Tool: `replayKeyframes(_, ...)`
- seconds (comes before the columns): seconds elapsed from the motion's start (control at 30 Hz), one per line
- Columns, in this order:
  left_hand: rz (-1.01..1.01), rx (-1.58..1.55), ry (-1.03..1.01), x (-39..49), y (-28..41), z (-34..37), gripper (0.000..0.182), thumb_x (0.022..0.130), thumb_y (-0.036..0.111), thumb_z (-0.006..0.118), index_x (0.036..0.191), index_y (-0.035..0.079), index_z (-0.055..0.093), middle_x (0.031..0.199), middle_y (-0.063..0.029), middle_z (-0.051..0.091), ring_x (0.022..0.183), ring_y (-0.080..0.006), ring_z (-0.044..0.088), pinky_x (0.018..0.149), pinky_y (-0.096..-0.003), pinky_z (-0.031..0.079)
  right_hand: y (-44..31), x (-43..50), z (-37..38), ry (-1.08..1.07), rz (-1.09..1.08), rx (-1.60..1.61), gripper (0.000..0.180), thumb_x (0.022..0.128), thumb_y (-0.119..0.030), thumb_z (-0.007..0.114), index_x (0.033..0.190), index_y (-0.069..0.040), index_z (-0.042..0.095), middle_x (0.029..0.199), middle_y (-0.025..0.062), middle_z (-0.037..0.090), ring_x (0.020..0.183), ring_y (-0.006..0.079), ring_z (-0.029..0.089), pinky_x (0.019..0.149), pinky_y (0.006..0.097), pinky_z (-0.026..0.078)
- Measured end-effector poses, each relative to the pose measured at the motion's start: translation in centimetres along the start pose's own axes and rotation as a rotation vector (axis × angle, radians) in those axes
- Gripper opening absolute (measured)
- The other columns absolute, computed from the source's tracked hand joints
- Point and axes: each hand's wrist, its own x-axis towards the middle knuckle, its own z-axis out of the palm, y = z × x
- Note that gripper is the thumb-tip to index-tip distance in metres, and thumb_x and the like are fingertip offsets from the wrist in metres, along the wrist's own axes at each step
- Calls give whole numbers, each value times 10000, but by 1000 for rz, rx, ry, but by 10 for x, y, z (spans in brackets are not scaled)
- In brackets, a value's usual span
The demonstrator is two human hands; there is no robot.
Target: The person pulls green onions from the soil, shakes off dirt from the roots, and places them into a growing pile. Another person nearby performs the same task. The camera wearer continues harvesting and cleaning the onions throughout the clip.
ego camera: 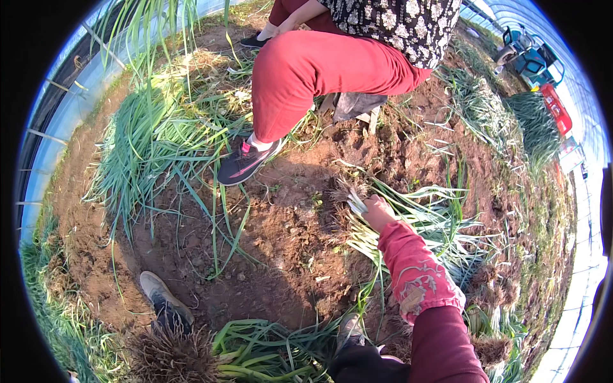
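Note:
My right hand, in a red patterned sleeve cover, grips a few green onions by their white stalks. Their roots point toward the other person. Under and beside this hand, a loose pile of green onions lies on the soil, leaves fanned to the right. My left hand is out of view. Close before me, low in the picture, is a thick clump of brown onion roots, with green onion leaves to its right. What holds that clump cannot be seen.
A person in red trousers sits opposite, a dark shoe planted near a heap of green leaves. Bundled onions lie at right. Farther off are more onions, a red crate and a blue-green machine.

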Motion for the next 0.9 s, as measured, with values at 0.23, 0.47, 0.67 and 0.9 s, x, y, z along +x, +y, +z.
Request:
replayKeyframes(0.23,-16,-32,-16,-8,-1,-5,576,701,187,700,1188,1,455,895,-129,623,740,-231,626,650,-358,539,19,-23,-57,-296,167,524,216,863,-216,600,925,-17,546,629,11,543,502,118,497,475,283,405)
replayKeyframes(0.47,-23,-82,-49,-20,-1,-12,558,701,179,697,1177,0,466,891,-128,624,745,-234,627,655,-361,540,-17,-57,-22,50,79,67,390,889,-296,504,1179,-38,473,795,133,623,734,287,616,625,409,485)
replayKeyframes(0.67,-38,-179,-105,-28,4,-22,543,701,172,693,1167,-1,476,889,-127,625,750,-236,628,659,-364,540,-43,-89,-64,-466,107,708,188,870,-165,563,945,7,566,697,88,620,612,182,630,539,306,508)
replayKeyframes(0.9,-93,-419,-264,-33,20,-28,525,701,164,689,1156,-2,487,885,-125,625,755,-239,629,663,-367,541,-142,-162,-200,-737,-205,1113,217,878,-213,595,976,-22,561,729,49,612,600,147,608,545,262,501)
